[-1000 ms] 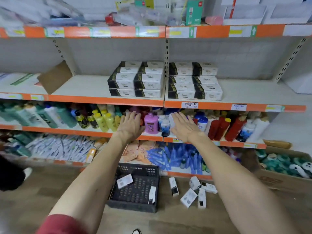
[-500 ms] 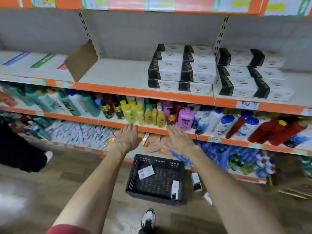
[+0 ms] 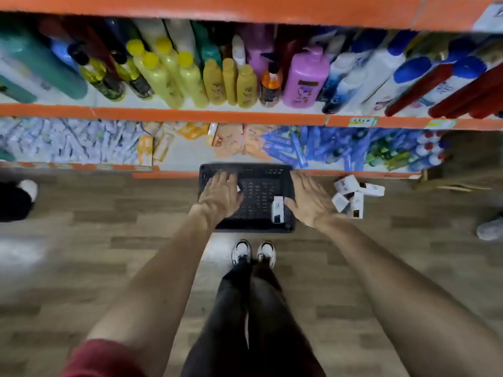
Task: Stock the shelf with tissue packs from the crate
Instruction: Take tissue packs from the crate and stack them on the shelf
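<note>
Wood-plank floor [image 3: 81, 268]. Black crate [image 3: 253, 227] centre frame, against bottom shelf [image 3: 163, 174] edge. Left hand [image 3: 220, 197] over crate, right hand [image 3: 310, 202] over right rim; fingers straight, loosely spread, holding nothing. One pack [image 3: 277, 209] upright inside crate, right side. More packs [image 3: 353, 194] on floor just right. Floor runs wide left.

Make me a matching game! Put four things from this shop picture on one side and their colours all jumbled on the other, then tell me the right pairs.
Things:
1. crate
2. big pump bottle
3. shoes
4. sleeve

Colours:
A. white
B. dark red
C. black
D. pink

Pairs: 1-C, 2-D, 3-A, 4-B
</note>
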Demonstrator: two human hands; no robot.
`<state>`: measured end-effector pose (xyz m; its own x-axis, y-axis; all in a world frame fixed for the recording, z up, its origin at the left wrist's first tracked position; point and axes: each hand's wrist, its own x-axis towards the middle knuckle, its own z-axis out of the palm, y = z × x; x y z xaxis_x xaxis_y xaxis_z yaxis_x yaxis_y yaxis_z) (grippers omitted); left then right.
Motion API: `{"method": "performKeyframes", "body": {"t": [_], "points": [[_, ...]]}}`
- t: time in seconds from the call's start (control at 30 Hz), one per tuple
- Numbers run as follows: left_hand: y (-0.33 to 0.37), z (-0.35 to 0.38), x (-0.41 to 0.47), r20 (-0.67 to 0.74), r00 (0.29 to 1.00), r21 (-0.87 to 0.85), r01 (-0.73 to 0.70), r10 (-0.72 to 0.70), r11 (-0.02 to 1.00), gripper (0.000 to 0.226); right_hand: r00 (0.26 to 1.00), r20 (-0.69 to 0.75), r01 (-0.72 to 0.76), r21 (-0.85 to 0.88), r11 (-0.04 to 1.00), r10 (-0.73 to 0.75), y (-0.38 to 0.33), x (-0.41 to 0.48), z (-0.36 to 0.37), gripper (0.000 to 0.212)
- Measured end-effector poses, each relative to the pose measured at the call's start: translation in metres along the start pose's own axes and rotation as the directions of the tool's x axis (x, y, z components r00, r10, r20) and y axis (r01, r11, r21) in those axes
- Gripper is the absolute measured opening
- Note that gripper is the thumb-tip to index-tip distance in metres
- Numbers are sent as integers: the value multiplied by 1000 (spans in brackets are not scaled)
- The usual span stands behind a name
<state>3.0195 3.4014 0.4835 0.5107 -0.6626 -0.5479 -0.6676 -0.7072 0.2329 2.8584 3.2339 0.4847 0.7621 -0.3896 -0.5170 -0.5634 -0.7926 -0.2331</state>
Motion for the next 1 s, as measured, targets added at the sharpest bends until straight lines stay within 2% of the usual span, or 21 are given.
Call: {"method": "performKeyframes", "body": {"t": [0.3,0.53,0.83,1.0], "points": [[-78,168,125,-67,994,-54,83,-87,995,61,1000,23,-11,103,995,8,29,144,184,71],[-126,283,214,-25,991,-87,130,-133,988,63,998,28,-59,122,991,56,64,235,317,73],[-178,416,310,57,980,-71,193,-189,979,71,980,81,-189,126,974,179,99,311,454,83],[-201,467,344,132,970,-48,214,-206,976,71,937,149,-329,84,940,315,112,337,512,85]]}}
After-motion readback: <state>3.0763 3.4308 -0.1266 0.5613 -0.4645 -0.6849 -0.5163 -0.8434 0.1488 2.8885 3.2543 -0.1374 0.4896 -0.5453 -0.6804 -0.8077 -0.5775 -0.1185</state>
